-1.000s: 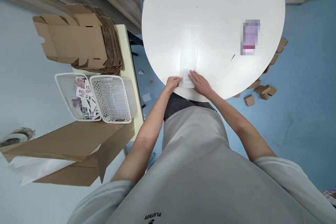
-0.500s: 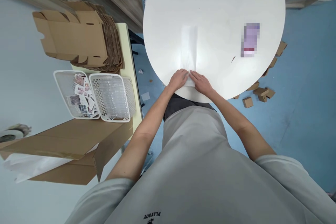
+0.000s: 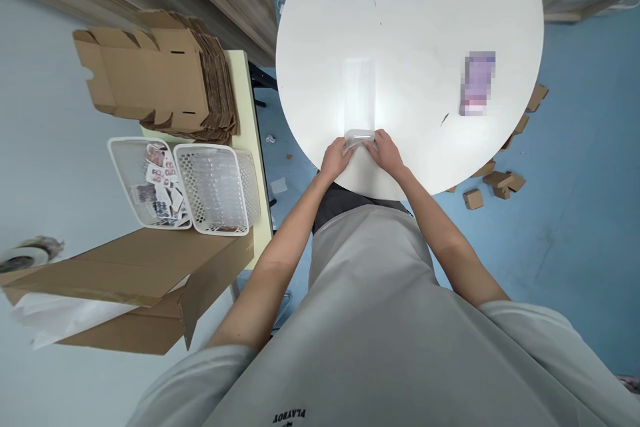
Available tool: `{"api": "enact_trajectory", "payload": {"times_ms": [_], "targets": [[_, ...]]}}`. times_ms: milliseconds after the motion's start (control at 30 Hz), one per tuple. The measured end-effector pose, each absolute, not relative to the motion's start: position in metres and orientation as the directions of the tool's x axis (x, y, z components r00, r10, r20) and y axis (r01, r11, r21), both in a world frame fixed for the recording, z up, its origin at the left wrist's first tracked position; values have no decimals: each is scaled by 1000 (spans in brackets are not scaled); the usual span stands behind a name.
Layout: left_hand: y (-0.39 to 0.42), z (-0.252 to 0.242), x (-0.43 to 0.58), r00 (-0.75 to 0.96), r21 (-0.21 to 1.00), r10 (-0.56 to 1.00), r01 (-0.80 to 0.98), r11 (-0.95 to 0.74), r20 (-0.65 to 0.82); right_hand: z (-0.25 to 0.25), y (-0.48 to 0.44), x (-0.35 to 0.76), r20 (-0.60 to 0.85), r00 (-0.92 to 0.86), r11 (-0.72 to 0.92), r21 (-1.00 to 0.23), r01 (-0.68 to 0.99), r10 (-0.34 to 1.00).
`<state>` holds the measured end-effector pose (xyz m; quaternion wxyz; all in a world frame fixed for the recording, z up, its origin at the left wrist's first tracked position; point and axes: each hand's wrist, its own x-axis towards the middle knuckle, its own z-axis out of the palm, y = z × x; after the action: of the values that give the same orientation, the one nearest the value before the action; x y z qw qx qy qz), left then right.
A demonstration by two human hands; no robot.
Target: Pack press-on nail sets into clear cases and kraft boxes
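A long, translucent white plastic strip (image 3: 359, 90) lies flat on the round white table (image 3: 415, 7), running away from me. Its near end (image 3: 360, 135) is raised and curls over into a rounded, glossy edge. My left hand (image 3: 336, 159) grips this end at its left corner, fingers bent. At the right corner, my right hand (image 3: 387, 152) holds the same end with its thumb towards the middle. I cannot tell whether anything lies inside the curled part.
A blurred purple object (image 3: 477, 83) lies on the table's right side. On the left side table stand flattened cardboard boxes (image 3: 150, 77), a basket (image 3: 150, 223) of printed pieces, a basket (image 3: 245, 193) of clear plastic pieces and an open carton (image 3: 125, 260). Small boxes (image 3: 473, 199) litter the floor.
The strip's near end, flat under my fingertips before, is lifted and curled away from me. My hands have moved slightly apart, to its two corners.
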<state>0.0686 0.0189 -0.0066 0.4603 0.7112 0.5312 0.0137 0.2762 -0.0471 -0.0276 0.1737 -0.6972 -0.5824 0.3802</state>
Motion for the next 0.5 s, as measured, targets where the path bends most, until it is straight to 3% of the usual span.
{"api": "enact_trajectory", "payload": {"times_ms": [133, 267, 367, 500], "targets": [[30, -10, 83, 236, 583, 830, 803, 126, -505, -38, -34, 274, -367, 158, -377, -663, 646, 917], [43, -10, 96, 136, 566, 822, 786, 250, -552, -45, -22, 267, -374, 310, -485, -644, 591, 874], [51, -9, 101, 84, 534, 809, 790, 302, -582, -43, -15, 260, -409, 378, -556, -561, 614, 830], [55, -9, 104, 69, 475, 845, 850, 228, -530, -32, -7, 253, -310, 259, -393, -531, 751, 915]]}}
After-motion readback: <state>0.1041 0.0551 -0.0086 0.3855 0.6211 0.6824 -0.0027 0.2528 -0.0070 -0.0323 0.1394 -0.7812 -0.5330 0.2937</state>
